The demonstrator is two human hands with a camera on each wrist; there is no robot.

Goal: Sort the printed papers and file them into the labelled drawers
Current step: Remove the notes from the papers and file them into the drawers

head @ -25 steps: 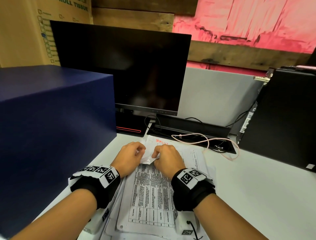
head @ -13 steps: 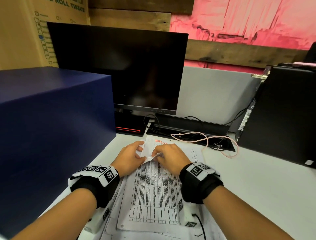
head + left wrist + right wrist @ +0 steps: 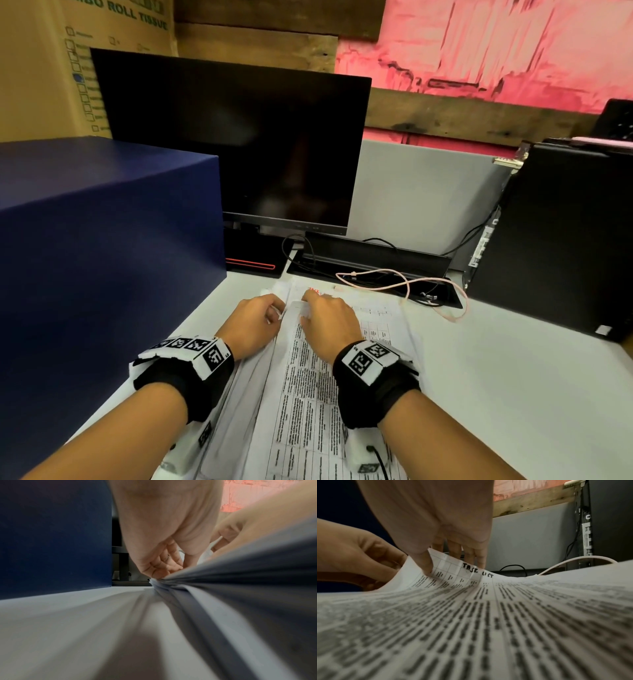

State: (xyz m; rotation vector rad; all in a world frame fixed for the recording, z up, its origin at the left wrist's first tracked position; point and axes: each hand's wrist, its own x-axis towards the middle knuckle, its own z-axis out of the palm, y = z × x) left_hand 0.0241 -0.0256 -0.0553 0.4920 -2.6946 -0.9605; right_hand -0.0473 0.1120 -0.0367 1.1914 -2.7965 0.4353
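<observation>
1. We see thin white printed papers – a loose stack with dense gridded text – lying on the matte grey desk at lower centre of the head view.
2. Our right hand pinches the curled top-left corner of the upper sheet, thumb on top.
3. Our left hand has curled fingers gripping the stack's left edges – beside the smooth navy box.
</observation>
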